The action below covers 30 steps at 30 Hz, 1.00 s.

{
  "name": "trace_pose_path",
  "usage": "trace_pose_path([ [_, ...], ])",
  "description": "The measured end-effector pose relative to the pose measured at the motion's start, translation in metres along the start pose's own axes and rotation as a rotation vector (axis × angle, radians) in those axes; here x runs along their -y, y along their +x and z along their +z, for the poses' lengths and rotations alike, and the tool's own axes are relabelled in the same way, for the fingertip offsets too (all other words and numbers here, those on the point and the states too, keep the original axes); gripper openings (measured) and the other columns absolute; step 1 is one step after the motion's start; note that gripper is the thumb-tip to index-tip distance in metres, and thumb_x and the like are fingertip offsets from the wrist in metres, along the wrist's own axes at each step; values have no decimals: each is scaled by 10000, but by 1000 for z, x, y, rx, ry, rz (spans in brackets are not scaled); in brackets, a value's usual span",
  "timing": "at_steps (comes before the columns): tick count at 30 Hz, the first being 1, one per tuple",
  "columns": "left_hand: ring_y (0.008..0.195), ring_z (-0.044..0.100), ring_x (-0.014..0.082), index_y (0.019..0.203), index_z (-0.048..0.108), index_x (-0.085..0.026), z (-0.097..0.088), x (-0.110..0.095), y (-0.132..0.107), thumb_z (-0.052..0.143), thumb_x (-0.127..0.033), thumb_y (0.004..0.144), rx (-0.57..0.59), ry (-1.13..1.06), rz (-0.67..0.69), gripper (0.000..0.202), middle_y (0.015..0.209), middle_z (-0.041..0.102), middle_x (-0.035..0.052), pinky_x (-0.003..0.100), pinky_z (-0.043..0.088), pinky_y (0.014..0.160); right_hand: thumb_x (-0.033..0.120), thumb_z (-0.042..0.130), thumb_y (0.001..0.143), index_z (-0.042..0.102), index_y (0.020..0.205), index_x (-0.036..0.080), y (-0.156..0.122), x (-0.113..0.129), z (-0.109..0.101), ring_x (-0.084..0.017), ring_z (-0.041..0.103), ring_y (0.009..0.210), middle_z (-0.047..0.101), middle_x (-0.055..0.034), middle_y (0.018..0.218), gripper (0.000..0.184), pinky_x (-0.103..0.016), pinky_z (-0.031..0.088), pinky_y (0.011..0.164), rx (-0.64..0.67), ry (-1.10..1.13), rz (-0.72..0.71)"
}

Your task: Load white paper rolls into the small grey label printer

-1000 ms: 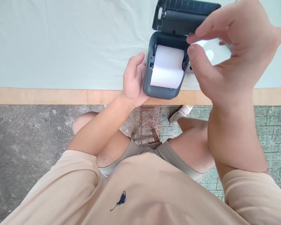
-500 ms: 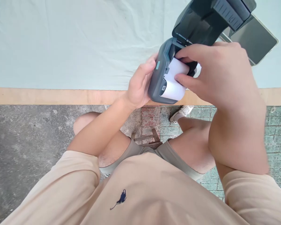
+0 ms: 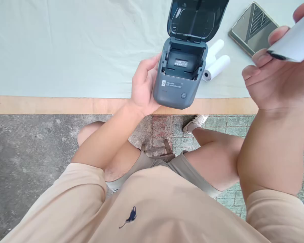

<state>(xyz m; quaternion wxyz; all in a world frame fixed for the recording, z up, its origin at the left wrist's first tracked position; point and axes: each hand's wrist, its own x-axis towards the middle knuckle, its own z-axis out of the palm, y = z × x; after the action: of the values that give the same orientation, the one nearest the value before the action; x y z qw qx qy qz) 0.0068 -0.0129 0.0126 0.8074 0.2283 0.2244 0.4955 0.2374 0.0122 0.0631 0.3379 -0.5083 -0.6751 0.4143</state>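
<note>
My left hand (image 3: 145, 84) grips the left side of a dark grey portable label printer (image 3: 176, 96), held over the table's front edge. Its black lid (image 3: 196, 20) is raised, and the paper bay (image 3: 181, 64) shows bare inside, with a small printed sticker on its floor. Off to the right, my right hand (image 3: 281, 81) is closed around a white paper roll (image 3: 297, 38), partly cut off by the frame edge. The roll's dark core end faces left, and the fingers wrap its underside and far side.
Two more white paper rolls (image 3: 218, 67) lie on the pale cloth (image 3: 91, 50) just right of the printer. Behind them rests a smartphone (image 3: 252, 28) with a reflective screen. A wooden table edge (image 3: 66, 105) runs across the front. A wooden stool (image 3: 164, 148) stands on the ground below.
The paper roll has come out of the printer's bay and moved right in my right hand. My left hand has turned the printer more upright, facing me, which uncovers the rolls behind.
</note>
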Motion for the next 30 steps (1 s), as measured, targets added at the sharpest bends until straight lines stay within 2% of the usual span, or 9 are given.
trace_pose_path([
  [2, 975, 592, 210, 928, 556, -188, -1, 0, 0, 275, -407, 785, 1, 3, -22, 385, 953, 615, 40, 283, 517, 712, 340, 235, 802, 383, 1122, 341, -6, -10, -1, -77, 543, 926, 422, 51, 1167, 352, -269, 498, 727, -74, 123, 134],
  [5, 955, 602, 198, 968, 553, -207, -4, 1, -1, 298, -430, 771, -11, -5, -36, 392, 1019, 609, 24, 273, 517, 727, 349, 443, 774, 358, 1093, 337, -15, -24, -1, -101, 513, 1027, 438, 46, 1117, 330, -304, 501, 827, -187, -18, 89],
  [9, 844, 637, 190, 994, 550, -231, -10, 3, 0, 378, -473, 745, -67, 21, -41, 388, 677, 626, 15, 267, 516, 712, 381, 538, 722, 446, 1046, 260, -24, -34, -4, -112, 504, 1001, 482, -3, 1037, 358, -332, 457, 892, -197, -480, 30],
  [11, 804, 644, 192, 1008, 548, -244, -12, 4, 0, 418, -491, 725, -119, 27, -48, 398, 522, 561, -5, 270, 514, 705, 379, 555, 704, 411, 1104, 246, -28, -34, -6, -114, 499, 999, 485, -16, 1052, 445, -356, 436, 908, -159, -636, 72],
  [14, 774, 646, 189, 1023, 545, -250, -13, 5, 0, 448, -506, 708, -163, 23, -51, 417, 473, 529, -17, 272, 512, 701, 418, 521, 714, 294, 1203, 253, -31, -24, -7, -128, 461, 1076, 422, -32, 1143, 563, -382, 393, 962, -101, -621, 14],
  [18, 782, 643, 193, 1028, 543, -255, -13, 4, 0, 440, -509, 709, -166, 29, -54, 421, 497, 542, -13, 283, 511, 704, 485, 420, 752, 384, 1143, 257, -29, -2, 2, -168, 422, 1101, 403, -29, 1126, 454, -404, 348, 961, -258, -769, -158],
  [21, 816, 636, 203, 1049, 536, -240, -12, 4, 0, 432, -524, 706, -160, 30, -71, 457, 526, 553, 0, 294, 510, 713, 526, 437, 733, 431, 1065, 251, -20, 6, 17, -225, 388, 1135, 461, -34, 1062, 431, -487, 318, 910, -262, -1050, -77],
  [25, 867, 624, 213, 1025, 541, -223, -9, 2, -1, 407, -507, 718, -134, 20, -70, 439, 610, 585, 19, 304, 509, 724, 536, 436, 729, 420, 1044, 252, -7, 1, 37, -273, 259, 1240, 502, -56, 1032, 424, -582, 224, 925, -63, -1182, 35],
  [30, 943, 599, 218, 981, 550, -198, -4, 0, -2, 359, -452, 748, -100, -10, -52, 394, 753, 616, 40, 310, 506, 743, 495, 456, 733, 429, 1021, 254, 1, 0, 42, -226, 371, 1176, 535, -47, 985, 376, -593, 179, 975, -77, -1188, 39],
])
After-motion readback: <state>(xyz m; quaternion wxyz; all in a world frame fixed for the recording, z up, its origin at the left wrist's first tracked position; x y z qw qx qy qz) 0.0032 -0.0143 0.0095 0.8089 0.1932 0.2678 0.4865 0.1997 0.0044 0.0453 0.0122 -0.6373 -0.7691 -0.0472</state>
